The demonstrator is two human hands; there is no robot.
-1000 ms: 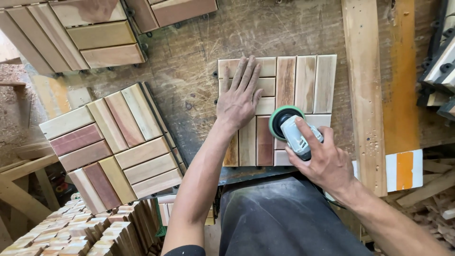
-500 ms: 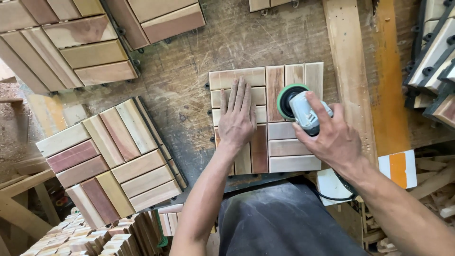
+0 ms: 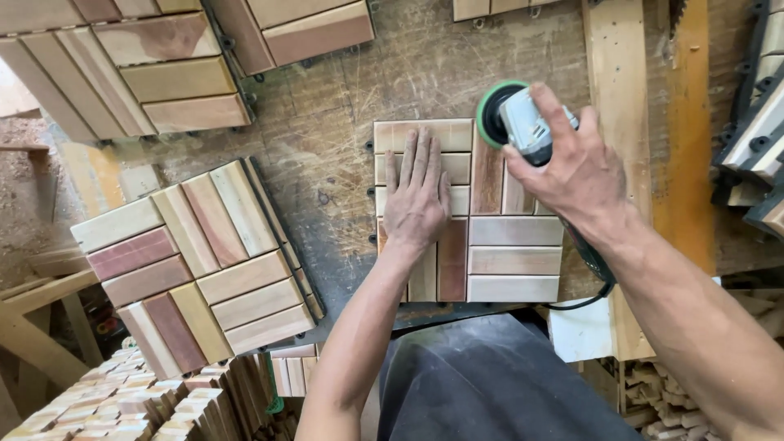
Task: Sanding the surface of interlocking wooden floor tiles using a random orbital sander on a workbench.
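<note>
Mid-frame on the counter (image 3: 343,122), left hand (image 3: 418,200) lies flat, fingers spread, on the wooden tile (image 3: 490,245); right hand (image 3: 576,167) grips the sander (image 3: 516,121) at its upper-right corner; overhanging, the disc could tip and gouge the edge.

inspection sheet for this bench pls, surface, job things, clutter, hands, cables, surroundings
surface: worn, scratched workbench, dusty
job's things: slatted wooden tile lying flat; round sander with green-rimmed pad at the tile's top right corner
clutter: tilted tile stack to the left; more tiles at upper left; upright plank at the right
grippers: left hand pressed flat on the tile, fingers spread; right hand gripping the sander body
cables: dark cord running from the sander under the right wrist, off the tile's lower right
surroundings: small wood blocks piled at lower left; dark-framed pieces at the right edge
</note>
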